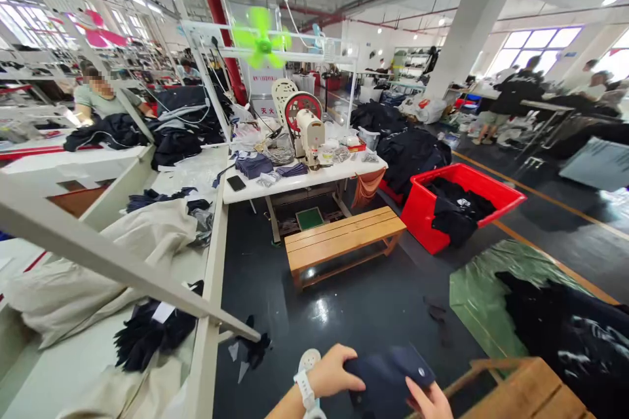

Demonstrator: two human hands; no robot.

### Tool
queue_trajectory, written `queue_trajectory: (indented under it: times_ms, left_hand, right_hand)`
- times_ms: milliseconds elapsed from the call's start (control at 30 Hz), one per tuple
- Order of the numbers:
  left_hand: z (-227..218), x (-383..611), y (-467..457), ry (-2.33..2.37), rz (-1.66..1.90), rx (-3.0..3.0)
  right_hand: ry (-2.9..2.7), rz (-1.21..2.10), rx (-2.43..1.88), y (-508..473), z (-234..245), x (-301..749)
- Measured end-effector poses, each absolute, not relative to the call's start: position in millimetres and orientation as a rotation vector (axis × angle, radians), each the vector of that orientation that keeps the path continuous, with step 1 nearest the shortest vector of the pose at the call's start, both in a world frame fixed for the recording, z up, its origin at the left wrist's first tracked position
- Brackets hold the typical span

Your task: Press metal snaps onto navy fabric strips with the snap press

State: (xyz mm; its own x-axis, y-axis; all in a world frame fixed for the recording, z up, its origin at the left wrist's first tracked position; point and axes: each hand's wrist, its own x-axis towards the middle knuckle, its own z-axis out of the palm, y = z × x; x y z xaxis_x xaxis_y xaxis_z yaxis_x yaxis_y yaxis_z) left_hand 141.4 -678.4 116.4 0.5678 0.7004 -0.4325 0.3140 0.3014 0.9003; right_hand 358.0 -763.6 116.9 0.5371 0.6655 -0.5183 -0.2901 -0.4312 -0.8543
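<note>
Floor: dark, glossy floor (363, 301) lay open ahead of you, the widest free room for moving, with a few scraps near your feet.
Left table: a long pale table (73, 353) ran up your left. Its edge and a slanted frame bar hemmed that side, and cream and dark fabric lay heaped on it.
Pile: a dark pile (580, 334) lay on a green sheet (486, 288) to your right, probably to keep it off the floor.
Bin: a red bin (427, 209) of dark garments stood just beside the sewing table, likely so that pieces could be dropped in within reach.
Bench: a wooden bench (344, 239) stood in front of the sewing table, leaving a clear lane between it and you.
Sewing table: a white table (304, 178) carried a machine (309, 131), folded navy stacks and a phone (236, 182) at its near edge.
Seat: a wooden seat (531, 393) jutted in at your lower right, close to your right hand.
Others: one person (101, 101) worked at the far left and several more (515, 91) at the far right, all well apart from you.
Cloth: a small navy cloth (388, 373) sat low in the middle of the view, held between your hands above the floor.
Left hand: your left hand (334, 373), with a white watch (304, 389) on its wrist, gripped the cloth's left edge.
Right hand: your right hand (430, 399) clamped the cloth's lower right corner, thumb on top. The two hands held opposite edges, apparently to keep the cloth spread.
</note>
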Motion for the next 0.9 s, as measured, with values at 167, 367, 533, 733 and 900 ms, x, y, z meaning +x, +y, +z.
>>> queue_trajectory:
  times_ms: [167, 367, 533, 733, 900]
  left_hand:
    - [136, 66, -587, 1.052, 0.655, 0.933]
    - [134, 40, -532, 1.094, 0.843, 0.374]
    - [134, 46, -459, 1.115, 0.824, 0.448]
    - [155, 40, -358, 1.053, 0.882, 0.468]
    - [140, 6, -296, 0.991, 0.963, 0.494]
  right_hand:
    - [-0.806, 1.302, -1.630, -610, 161, 283]
    - [-0.866, 1.477, -1.534, -519, 145, 234]
    - [-0.720, 1.486, -1.577, -451, 121, 249]
    - [-0.906, 1.519, -1.526, -334, 131, 257]
    - [-1.105, 1.470, -1.551, -259, 126, 237]
